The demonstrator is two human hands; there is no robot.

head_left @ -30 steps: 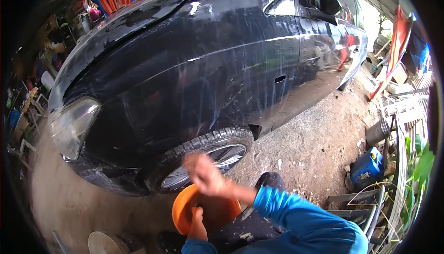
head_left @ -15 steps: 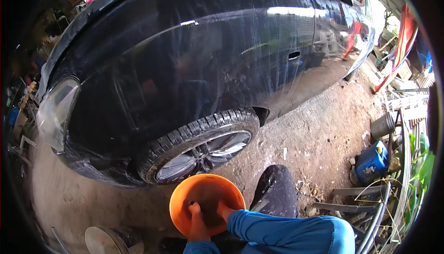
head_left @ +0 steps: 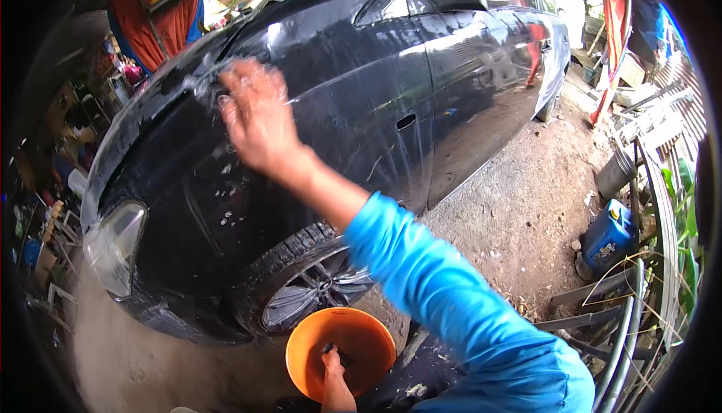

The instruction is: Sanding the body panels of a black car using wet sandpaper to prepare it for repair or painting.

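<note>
Against the glossy black car (head_left: pixel 338 104) is the right hand (head_left: pixel 259 116), inside the round orange bucket (head_left: pixel 302 356) the left hand (head_left: pixel 333 369), either grip's closure and contents unclear; a blue plastic jug (head_left: pixel 608 238) stands right.

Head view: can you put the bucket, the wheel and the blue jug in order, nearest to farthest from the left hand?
1. Bucket: the left hand is inside it.
2. Wheel: just beyond the bucket.
3. Blue jug: way over on the right.
</note>
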